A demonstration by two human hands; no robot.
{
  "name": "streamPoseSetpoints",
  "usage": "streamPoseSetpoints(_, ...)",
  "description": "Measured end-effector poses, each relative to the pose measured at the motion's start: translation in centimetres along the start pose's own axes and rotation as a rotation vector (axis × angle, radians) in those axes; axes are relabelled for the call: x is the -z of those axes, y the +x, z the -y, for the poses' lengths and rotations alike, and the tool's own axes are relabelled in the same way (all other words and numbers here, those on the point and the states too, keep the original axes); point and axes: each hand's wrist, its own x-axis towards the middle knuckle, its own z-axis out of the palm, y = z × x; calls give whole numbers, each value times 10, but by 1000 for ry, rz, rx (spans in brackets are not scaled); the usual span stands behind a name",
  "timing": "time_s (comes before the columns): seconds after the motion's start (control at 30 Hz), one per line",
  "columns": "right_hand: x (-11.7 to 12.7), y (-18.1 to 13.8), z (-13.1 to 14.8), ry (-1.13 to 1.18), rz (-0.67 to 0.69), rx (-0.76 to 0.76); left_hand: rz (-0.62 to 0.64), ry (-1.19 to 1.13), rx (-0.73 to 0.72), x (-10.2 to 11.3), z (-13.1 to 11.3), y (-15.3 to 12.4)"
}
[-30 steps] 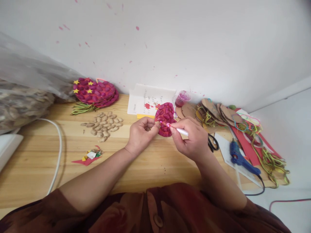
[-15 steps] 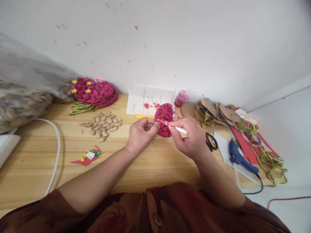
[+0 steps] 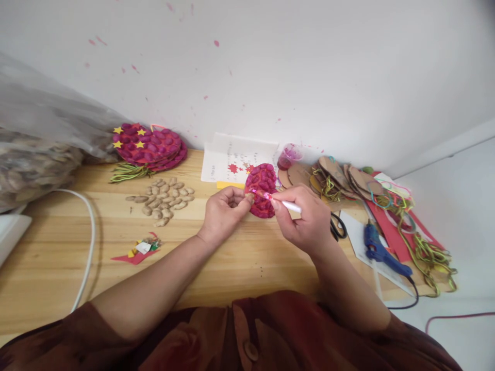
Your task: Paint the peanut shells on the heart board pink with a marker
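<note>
My left hand [image 3: 226,210] pinches the left edge of a round disc [image 3: 262,178] covered with peanuts painted magenta. My right hand [image 3: 303,216] is closed around a white-handled paintbrush [image 3: 291,206]. The brush's paint-smeared front end lies over the disc's face, close to my left thumb; whether the bristles touch the peanuts I cannot tell. Behind the disc are a white paper [image 3: 216,154] with writing and small red stars [image 3: 232,168]. A clear cup [image 3: 289,157] with magenta paint stands at the wall.
Unpainted peanuts [image 3: 164,198] and paper scraps [image 3: 143,248] lie to the left, near painted discs with stars [image 3: 150,144] and a bag of peanuts [image 3: 34,167]. To the right are cardboard discs [image 3: 332,172], black scissors [image 3: 339,226], a blue glue gun [image 3: 381,252] and green cord [image 3: 425,257].
My right hand has shifted slightly to the right, drawing the paintbrush back a little across the disc. My left hand and the disc stay nearly in place.
</note>
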Motion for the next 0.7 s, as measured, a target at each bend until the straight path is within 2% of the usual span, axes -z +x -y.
streamPoseSetpoints(0.2, 1, 0, -1, 11, 40, -1, 20, 6, -24, -1, 1, 0)
streamPoseSetpoints(0.7, 3, 1, 2, 18, -3, -53, 8, -16, 22, -1, 2, 1)
